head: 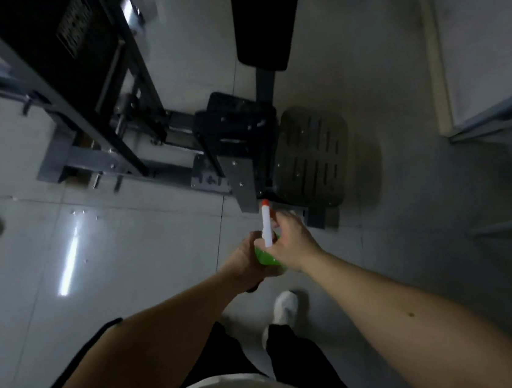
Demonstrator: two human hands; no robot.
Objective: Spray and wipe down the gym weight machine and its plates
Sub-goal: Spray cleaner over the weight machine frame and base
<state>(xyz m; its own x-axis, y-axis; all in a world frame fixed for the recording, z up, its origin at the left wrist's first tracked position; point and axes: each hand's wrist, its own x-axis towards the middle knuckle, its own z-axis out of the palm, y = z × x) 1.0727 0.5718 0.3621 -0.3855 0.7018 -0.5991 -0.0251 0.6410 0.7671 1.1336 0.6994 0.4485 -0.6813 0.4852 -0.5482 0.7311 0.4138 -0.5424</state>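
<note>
1. Out in front of me, over the tiled floor [66, 273], I've got the green spray bottle [266, 234] between both hands, orange nozzle aimed at the weight machine [133, 134].
2. Left hand [243, 262] is wrapped round the bottle's body.
3. Right hand [292, 244] curls round the white sprayer head.
4. Machine's footplate [311, 155] sits just past the nozzle.

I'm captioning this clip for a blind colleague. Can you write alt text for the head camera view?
Both hands hold a green plastic spray bottle with a white sprayer and orange nozzle, left hand on the body, right hand at the sprayer, aimed toward the grey steel weight machine and its black ribbed footplate.
</note>
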